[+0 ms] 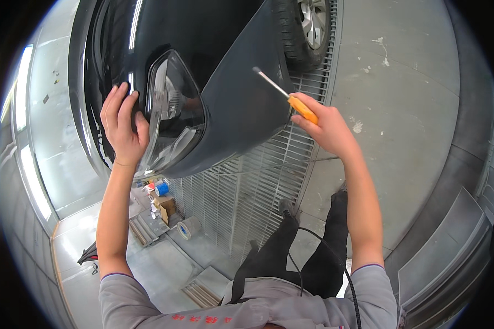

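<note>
A dark car stands in front of me, its clear headlight [173,104] at the front corner. Beside the headlight, my left hand [123,126] rests with fingers spread on the glossy black bodywork, holding nothing. My right hand [326,123] is wrapped round the yellow handle of a screwdriver [303,108]. The metal shaft points up and left, over the matte grey bumper corner and fender panel [241,104]; whether the tip touches the panel I cannot tell. The lower fingers of that hand are close to the panel's edge.
The car's front wheel [307,33] stands at the far right. A slatted metal floor grate [230,203] runs below the car. At lower left lie a cardboard box [166,207], a blue container [162,189] and a roll [187,227]. A black cable [350,285] hangs beside my legs.
</note>
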Available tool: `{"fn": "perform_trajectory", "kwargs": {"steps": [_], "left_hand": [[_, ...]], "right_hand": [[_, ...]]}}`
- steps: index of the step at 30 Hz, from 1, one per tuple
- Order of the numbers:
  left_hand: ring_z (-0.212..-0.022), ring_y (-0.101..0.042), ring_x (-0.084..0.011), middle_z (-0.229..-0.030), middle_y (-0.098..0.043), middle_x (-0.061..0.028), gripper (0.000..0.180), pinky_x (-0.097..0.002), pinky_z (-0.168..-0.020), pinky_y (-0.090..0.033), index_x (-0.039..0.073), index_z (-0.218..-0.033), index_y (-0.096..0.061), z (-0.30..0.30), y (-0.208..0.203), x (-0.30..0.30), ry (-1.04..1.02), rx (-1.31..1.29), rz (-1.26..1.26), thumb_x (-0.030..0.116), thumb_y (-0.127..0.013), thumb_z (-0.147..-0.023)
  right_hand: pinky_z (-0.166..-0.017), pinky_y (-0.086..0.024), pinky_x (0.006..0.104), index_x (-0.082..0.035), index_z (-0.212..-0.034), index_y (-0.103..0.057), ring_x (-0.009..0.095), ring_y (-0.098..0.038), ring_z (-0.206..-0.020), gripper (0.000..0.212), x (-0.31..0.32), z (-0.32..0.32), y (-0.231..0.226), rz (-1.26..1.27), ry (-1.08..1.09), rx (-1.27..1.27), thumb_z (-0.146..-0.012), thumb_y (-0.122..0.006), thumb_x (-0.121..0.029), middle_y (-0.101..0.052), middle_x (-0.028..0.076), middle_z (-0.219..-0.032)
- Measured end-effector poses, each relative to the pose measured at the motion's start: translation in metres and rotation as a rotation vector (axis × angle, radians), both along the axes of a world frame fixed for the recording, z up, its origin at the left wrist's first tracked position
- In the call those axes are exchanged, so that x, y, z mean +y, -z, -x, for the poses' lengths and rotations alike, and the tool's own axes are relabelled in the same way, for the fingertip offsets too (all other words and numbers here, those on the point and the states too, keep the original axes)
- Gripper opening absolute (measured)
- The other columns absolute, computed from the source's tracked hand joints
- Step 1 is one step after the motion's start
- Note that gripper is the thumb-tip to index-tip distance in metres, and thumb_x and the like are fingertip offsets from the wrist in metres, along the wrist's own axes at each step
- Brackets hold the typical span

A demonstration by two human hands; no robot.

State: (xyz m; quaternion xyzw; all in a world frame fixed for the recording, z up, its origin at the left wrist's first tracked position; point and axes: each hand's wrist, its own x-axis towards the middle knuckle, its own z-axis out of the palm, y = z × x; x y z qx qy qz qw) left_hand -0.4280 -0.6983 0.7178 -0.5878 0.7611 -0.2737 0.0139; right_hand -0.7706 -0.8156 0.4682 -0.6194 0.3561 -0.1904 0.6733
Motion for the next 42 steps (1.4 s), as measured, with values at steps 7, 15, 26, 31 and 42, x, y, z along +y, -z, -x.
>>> {"fn": "perform_trajectory", "kwargs": {"steps": [7, 15, 26, 31, 42], "left_hand": [[-0.133, -0.065, -0.0331, -0.137, -0.072, -0.0122, 0.04, -0.0425, -0.112, -0.05, 0.005, -0.124, -0.076, 0.0, 0.005, 0.01, 0.119, 0.006, 0.113, -0.003, -0.066, -0.086], [-0.14, -0.06, -0.0329, -0.145, -0.068, -0.0099, 0.049, -0.0501, -0.117, -0.047, 0.009, -0.129, -0.075, 0.008, 0.153, 0.156, 0.259, 0.12, -0.039, 0.006, -0.073, -0.08], [-0.154, -0.046, -0.0351, -0.164, -0.051, -0.013, 0.066, -0.0487, -0.125, -0.034, 0.007, -0.158, -0.052, -0.191, 0.28, 0.358, 0.01, -0.013, 0.566, 0.051, -0.052, -0.109], [-0.149, -0.052, -0.0287, -0.159, -0.058, -0.0056, 0.056, -0.0461, -0.121, -0.038, 0.012, -0.155, -0.057, -0.232, 0.313, 0.371, 0.056, -0.018, 0.823, 0.043, -0.056, -0.108], [-0.152, -0.048, -0.0272, -0.164, -0.053, -0.0036, 0.059, -0.0487, -0.123, -0.037, 0.013, -0.157, -0.055, -0.247, 0.325, 0.404, 0.09, 0.096, 0.785, 0.028, -0.068, -0.101]], "right_hand": [[-0.08, -0.053, 0.033, -0.018, -0.147, -0.062, 0.019, -0.06, -0.075, 0.05, 0.06, 0.008, -0.006, 0.15, -0.126, -0.017, -0.1, -0.076, -0.027, -0.069, 0.01, -0.088], [-0.076, -0.054, 0.0351, -0.014, -0.147, -0.062, 0.021, -0.062, -0.071, 0.049, 0.137, -0.009, 0.03, 0.436, 0.102, 0.043, -0.1, -0.076, -0.021, -0.071, 0.012, -0.086], [-0.053, -0.039, 0.0228, -0.01, -0.154, -0.06, 0.003, -0.046, -0.058, 0.05, 0.249, -0.054, 0.1, 0.596, 0.32, -0.085, -0.106, -0.069, -0.018, -0.054, -0.006, -0.078], [-0.052, -0.037, 0.0225, -0.008, -0.154, -0.059, 0.003, -0.045, -0.058, 0.05, 0.321, -0.087, 0.111, 0.697, 0.33, -0.028, -0.107, -0.069, -0.021, -0.055, -0.007, -0.079], [-0.081, -0.053, 0.033, -0.006, -0.145, -0.061, 0.016, -0.06, -0.081, 0.05, 0.437, -0.097, 0.072, 0.876, 0.369, 0.418, -0.103, -0.074, -0.028, -0.067, 0.012, -0.087]]}}
